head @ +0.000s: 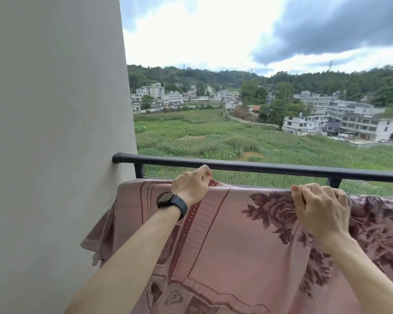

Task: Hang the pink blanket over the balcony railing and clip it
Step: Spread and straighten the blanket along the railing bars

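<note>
The pink blanket (232, 236), patterned with dark red roses and borders, hangs spread out just below the black balcony railing (259, 168). Its top edge lies a little under the top rail, seemingly over a lower bar that the cloth hides. My left hand (192, 183), with a black watch on the wrist, pinches the top edge near the blanket's left end. My right hand (320, 206) grips the top edge further right, fingers curled over the fold. The blanket's left corner droops loose beside the wall. No clip is visible.
A plain grey wall (55, 143) fills the left side, and the railing runs into it. Black railing posts (139, 170) stand under the top rail. Beyond the railing are green fields, white buildings, wooded hills and a cloudy sky.
</note>
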